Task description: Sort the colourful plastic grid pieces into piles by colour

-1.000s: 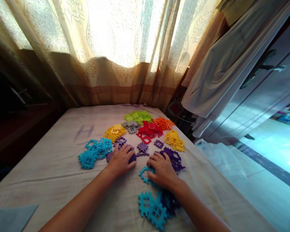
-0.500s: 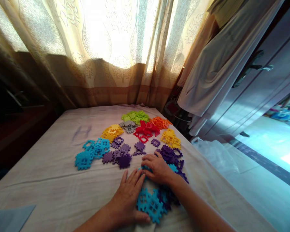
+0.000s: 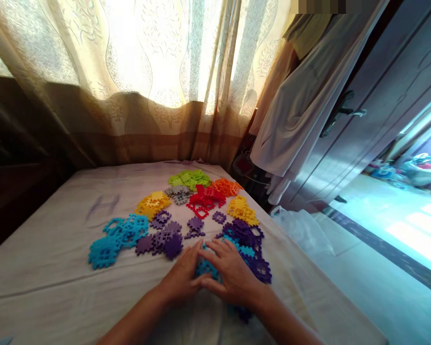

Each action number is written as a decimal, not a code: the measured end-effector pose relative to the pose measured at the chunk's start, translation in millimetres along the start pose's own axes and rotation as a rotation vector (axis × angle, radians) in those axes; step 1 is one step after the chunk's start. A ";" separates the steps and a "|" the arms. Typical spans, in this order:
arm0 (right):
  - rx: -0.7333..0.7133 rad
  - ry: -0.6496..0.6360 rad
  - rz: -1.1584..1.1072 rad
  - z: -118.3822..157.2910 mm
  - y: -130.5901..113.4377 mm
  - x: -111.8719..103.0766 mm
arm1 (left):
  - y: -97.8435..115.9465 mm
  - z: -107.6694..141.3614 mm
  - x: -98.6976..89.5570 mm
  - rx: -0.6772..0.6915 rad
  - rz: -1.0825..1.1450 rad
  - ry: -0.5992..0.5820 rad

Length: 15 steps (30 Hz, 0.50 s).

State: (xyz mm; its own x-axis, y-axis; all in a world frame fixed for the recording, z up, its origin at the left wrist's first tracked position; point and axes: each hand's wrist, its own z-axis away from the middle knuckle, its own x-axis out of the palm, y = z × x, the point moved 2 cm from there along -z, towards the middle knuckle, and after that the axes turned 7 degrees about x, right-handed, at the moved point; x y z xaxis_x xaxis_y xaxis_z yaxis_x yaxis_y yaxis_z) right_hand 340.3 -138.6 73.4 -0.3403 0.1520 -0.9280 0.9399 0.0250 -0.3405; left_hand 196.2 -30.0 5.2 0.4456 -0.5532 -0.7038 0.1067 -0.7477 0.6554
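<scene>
My left hand (image 3: 181,275) and right hand (image 3: 235,275) curve, fingers half-spread, around bright-blue, toothed plastic pieces (image 3: 206,269) nearer the right edge of the pale cloth-covered surface (image 3: 57,282) than the left; I cannot tell if either grips, but low palms should stop strays.

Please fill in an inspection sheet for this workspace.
Surface: wrinkled pale cloth with an H-shaped mark.
Things: blue pieces between the hands; purple pieces ahead; yellow pieces, gray pieces, red pieces, orange pieces and green pieces farther back.
Clutter: plastic bag on the floor, right.
Hands: left hand and right hand cupped around the blue pieces; grip unclear.
Cables: thin pale line beyond the cloth's right edge; cannot tell whether cable.
Surroundings: curtain behind; hanging clothes and door at right.
</scene>
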 end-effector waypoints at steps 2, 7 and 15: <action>0.058 -0.055 0.048 -0.7 -5.9 12.1 | -11.7 7.8 -12.5 -0.068 0.145 0.113; 0.079 -0.063 0.069 -11.0 -11.2 31.1 | -20.6 21.3 -30.6 -0.168 0.318 0.282; 0.059 -0.027 0.066 3.2 15.0 15.6 | -17.6 27.5 -25.4 -0.097 0.141 0.345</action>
State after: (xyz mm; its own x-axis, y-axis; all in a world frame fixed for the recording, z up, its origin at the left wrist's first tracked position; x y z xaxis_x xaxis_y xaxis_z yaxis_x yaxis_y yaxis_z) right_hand 349.0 -139.0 53.3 -0.2786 0.1248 -0.9523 0.9573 -0.0430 -0.2857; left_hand 158.6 -12.9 4.0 0.7330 -0.4796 -0.4823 0.0992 -0.6261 0.7734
